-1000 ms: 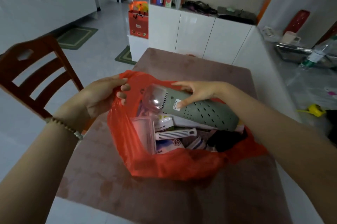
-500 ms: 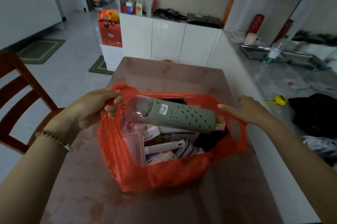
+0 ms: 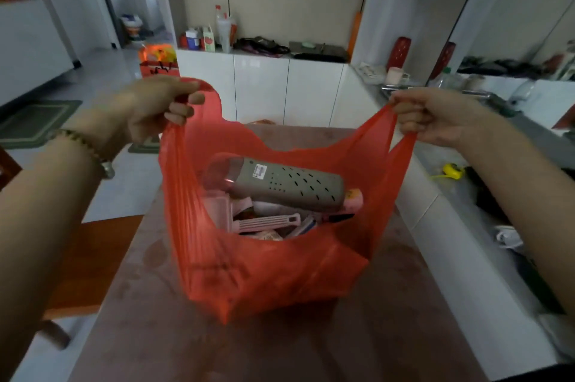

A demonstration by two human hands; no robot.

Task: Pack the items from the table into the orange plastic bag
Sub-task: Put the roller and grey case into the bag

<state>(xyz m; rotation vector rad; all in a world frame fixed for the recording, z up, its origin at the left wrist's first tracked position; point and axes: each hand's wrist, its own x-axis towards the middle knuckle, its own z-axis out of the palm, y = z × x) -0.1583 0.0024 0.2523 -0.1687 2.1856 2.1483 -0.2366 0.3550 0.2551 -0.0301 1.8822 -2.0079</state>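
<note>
The orange plastic bag (image 3: pixel 264 269) stands on the brown table (image 3: pixel 280 344), its mouth pulled wide. My left hand (image 3: pixel 155 104) grips the bag's left handle and my right hand (image 3: pixel 435 115) grips the right handle, both raised above the table. Inside, a grey perforated tube-shaped item (image 3: pixel 289 185) with a clear end lies on top, across the bag. Under it are a pale pink slotted handle piece (image 3: pixel 267 222), a pink box (image 3: pixel 217 207) and several small packets, partly hidden.
A wooden chair (image 3: pixel 93 260) sits at the table's left edge. White cabinets (image 3: pixel 280 86) with bottles and clutter stand behind the table. A white counter (image 3: pixel 466 226) on the right carries a yellow tape measure (image 3: pixel 452 170) and dark items. A red gift bag (image 3: pixel 158 65) stands on the floor.
My right hand let go of the grey item, moved to the bag's right side and took the right handle. Both hands have lifted the handles, stretching the bag upward.
</note>
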